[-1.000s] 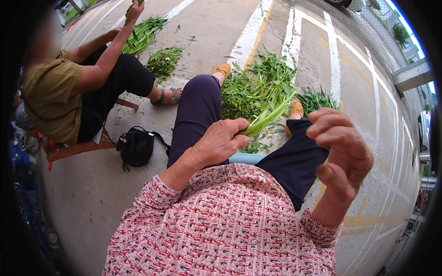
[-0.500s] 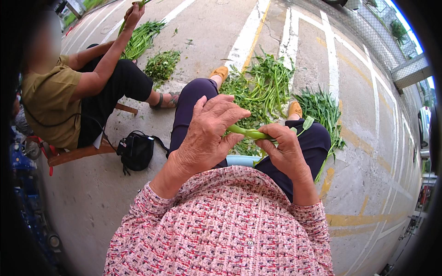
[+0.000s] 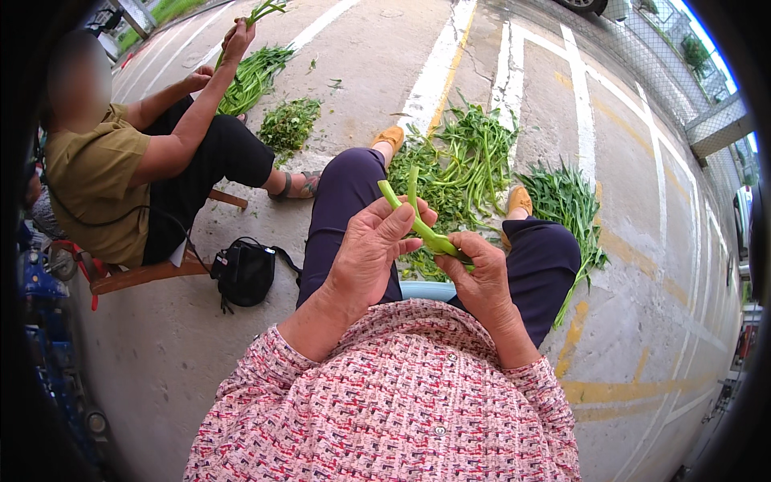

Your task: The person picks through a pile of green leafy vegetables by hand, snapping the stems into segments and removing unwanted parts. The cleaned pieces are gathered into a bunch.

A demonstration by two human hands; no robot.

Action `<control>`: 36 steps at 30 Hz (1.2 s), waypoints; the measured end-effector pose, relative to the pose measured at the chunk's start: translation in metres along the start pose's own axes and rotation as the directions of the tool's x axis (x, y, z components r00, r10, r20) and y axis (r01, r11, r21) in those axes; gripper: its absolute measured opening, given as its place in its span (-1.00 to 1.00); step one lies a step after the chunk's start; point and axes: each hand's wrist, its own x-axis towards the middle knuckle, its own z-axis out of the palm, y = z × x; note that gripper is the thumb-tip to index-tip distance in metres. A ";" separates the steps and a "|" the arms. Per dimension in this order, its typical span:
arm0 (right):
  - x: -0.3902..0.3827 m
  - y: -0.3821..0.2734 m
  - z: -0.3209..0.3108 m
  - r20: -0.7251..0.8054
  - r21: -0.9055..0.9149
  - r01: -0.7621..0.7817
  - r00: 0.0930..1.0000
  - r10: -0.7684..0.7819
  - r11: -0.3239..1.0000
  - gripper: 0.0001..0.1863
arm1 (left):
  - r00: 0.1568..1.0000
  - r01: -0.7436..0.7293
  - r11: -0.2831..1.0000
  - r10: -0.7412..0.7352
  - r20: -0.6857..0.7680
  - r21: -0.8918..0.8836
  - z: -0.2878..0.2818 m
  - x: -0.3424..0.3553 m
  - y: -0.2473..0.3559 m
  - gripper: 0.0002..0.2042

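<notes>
Pinching smooth, bright-green, bare-looking stalks [image 3: 436,239] between thumb and fingers of the left hand [image 3: 365,245], with two cut-looking ends standing up past the thumb. Gripping the same stalks lower down with thumb and forefinger of the right hand [image 3: 480,273]. Cannot tell whether one forked piece or two. Held in front of the lap, between knees in dark navy cloth trousers [image 3: 345,185], near a pale-blue, smooth-edged object [image 3: 426,291], mostly hidden. Farther out, on grey concrete ground [image 3: 161,353], between tan slip-on shoes [image 3: 389,136]: loose, tangled heap of long green stalks and leaves [image 3: 478,153]. Just outside the right shoe: dark-green, narrow-leaved sheaf [image 3: 566,209], laid roughly lengthwise. Well off to the left: co-worker in an olive short-sleeved shirt [image 3: 96,181], with thin green stems [image 3: 263,12] in a raised hand [image 3: 236,42], a low leafy pile [image 3: 287,128] and a long green bundle [image 3: 253,76] nearby. Judged partway along: stalks in hand look stripped but not yet set down; much leafy growth left in heap and sheaf. Cannot say which pile counts as finished.
</notes>
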 end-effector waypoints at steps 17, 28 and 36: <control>0.001 0.007 -0.013 0.138 0.484 -0.285 0.958 0.250 0.827 -0.80 | 0.999 -0.015 0.997 0.012 -0.041 -0.075 -0.001 0.005 -0.002 -0.78; -0.002 0.008 -0.053 0.511 0.451 -0.574 0.794 0.330 0.683 -0.71 | 0.959 -0.227 0.971 0.236 -0.157 0.071 -0.013 0.018 -0.003 -0.73; -0.030 0.035 -0.061 0.476 0.549 -0.603 0.795 0.377 0.579 -0.80 | 0.958 -0.212 0.977 0.210 -0.194 0.010 -0.025 0.023 -0.004 -0.74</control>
